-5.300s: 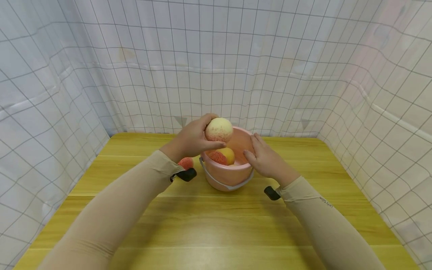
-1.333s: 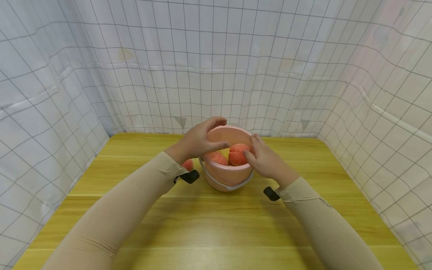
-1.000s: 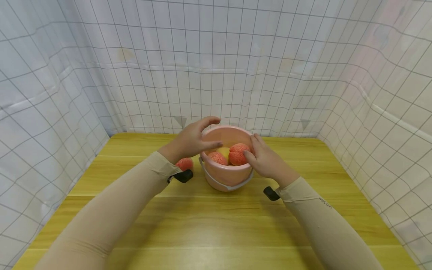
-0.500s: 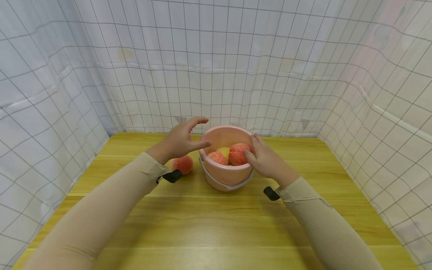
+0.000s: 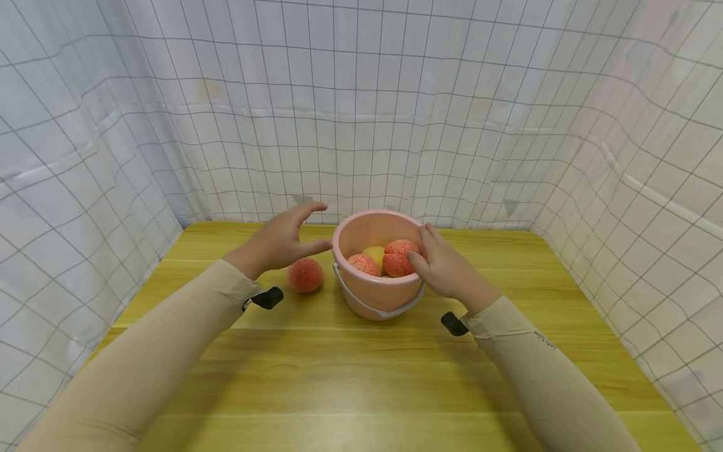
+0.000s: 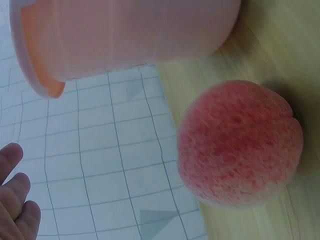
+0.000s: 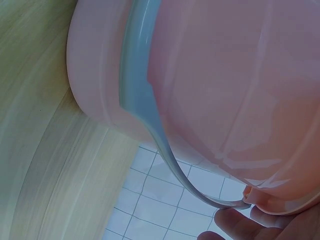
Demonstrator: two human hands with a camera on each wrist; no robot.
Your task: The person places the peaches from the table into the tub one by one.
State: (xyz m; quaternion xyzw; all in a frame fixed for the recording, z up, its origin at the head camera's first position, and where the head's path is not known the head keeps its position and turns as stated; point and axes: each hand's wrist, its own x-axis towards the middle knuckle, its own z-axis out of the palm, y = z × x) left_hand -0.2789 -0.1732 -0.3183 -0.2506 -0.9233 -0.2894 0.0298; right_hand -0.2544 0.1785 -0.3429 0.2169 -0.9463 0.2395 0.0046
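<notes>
A pink bucket (image 5: pixel 369 292) stands upright on the table with its grey handle (image 7: pixel 137 75) hanging down the front. My right hand (image 5: pixel 449 267) grips its right rim, thumb inside and fingers outside. In the bucket lie a red peach (image 5: pixel 400 258) near that thumb, another red one on the left, and a yellow fruit (image 5: pixel 375 253) partly hidden behind them. My left hand (image 5: pixel 277 242) is empty, thumb and fingers spread apart, just left of the bucket. Below it a reddish peach (image 5: pixel 305 275) sits on the table, large in the left wrist view.
The wooden table (image 5: pixel 350 383) ends at the back and sides against white cloth walls (image 5: pixel 384 113) with a grid pattern. Black wrist mounts (image 5: pixel 267 297) stick out under both sleeves.
Earlier my left hand held a peach over the bucket; a peach now rests inside, released. That hand has moved left out of the bucket, uncovering the table peach. My right hand stays.
</notes>
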